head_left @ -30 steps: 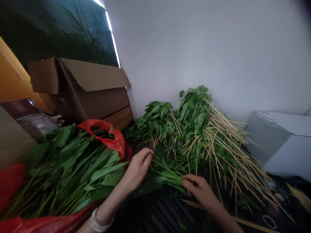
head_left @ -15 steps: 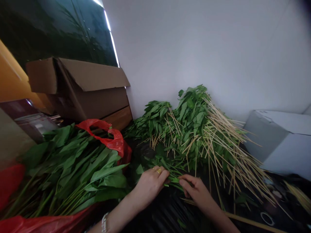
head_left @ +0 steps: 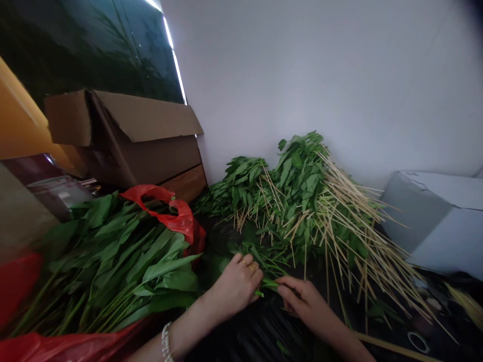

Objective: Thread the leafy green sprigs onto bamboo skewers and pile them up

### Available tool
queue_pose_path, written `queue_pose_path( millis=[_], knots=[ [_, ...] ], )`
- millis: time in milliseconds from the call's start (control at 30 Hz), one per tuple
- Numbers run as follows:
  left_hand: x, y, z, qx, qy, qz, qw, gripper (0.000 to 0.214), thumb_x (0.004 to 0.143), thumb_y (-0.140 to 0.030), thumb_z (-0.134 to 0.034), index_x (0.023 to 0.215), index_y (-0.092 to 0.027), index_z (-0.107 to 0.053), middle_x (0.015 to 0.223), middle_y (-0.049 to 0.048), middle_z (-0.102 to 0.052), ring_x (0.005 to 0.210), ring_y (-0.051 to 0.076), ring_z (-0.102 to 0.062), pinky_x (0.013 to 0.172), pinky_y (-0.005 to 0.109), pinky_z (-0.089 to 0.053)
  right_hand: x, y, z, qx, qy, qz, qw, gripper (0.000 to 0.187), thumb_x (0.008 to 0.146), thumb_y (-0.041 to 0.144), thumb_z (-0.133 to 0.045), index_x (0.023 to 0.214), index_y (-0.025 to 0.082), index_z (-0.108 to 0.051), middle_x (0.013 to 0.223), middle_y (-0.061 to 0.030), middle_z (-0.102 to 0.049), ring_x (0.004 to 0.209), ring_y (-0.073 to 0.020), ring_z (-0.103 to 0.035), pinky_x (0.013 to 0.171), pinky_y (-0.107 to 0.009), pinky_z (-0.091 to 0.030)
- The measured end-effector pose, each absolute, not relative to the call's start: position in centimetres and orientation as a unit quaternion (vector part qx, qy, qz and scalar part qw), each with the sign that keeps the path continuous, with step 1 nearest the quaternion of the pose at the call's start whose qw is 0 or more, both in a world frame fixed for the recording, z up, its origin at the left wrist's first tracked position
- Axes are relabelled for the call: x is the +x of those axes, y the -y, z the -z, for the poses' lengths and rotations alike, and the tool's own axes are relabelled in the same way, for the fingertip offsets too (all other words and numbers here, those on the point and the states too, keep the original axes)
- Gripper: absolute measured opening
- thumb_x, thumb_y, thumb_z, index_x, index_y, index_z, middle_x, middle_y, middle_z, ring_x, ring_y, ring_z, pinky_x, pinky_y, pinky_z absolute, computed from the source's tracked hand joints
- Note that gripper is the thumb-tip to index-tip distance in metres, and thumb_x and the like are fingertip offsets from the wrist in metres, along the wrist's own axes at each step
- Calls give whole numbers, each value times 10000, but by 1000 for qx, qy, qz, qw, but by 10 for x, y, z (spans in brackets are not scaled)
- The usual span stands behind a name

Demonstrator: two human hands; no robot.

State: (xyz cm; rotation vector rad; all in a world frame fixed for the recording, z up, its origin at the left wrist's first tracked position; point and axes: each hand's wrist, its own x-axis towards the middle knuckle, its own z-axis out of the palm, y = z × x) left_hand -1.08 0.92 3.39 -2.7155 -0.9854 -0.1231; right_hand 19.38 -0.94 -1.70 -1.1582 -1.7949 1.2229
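Observation:
My left hand (head_left: 241, 281), with gold rings and a beaded bracelet at the wrist, is closed around green leafy stems. Across from it, the thumb and fingers of my right hand (head_left: 296, 296) pinch the cut ends of green stems (head_left: 269, 284) between the two hands. Loose thin stems (head_left: 269, 259) lie just beyond my knuckles on black plastic sheeting (head_left: 245, 332). Leafy bunches skewered on thin wooden sticks (head_left: 350, 196) are piled behind, against the wall. To the left, a red plastic bag (head_left: 181, 218) lies open around long leafy greens (head_left: 124, 261).
An open cardboard box (head_left: 151, 146) stands at the back left, beside a clear plastic container (head_left: 64, 193). A white box (head_left: 430, 216) sits at the right. Near the lower right lie a white ring (head_left: 418, 342) and a bundle of sticks (head_left: 466, 304).
My left hand has shifted slightly, and its fingers look more curled over the stems. My right hand keeps its pinch and has dropped a little. The piles are unchanged.

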Motion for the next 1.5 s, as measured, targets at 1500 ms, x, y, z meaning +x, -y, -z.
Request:
queue_pose_path(
  millis=[1500],
  knots=[
    [-1, -26, -29, -889, 442, 111, -33, 88, 839, -220, -593, 765, -199, -550, 827, 3, -630, 893, 201, -504, 757, 344, -319, 179, 18, 35, -441, 821, 121, 342, 286, 993, 139, -297, 924, 176, -572, 735, -41, -567, 666, -193, -550, 609, -312, -378]
  ],
)
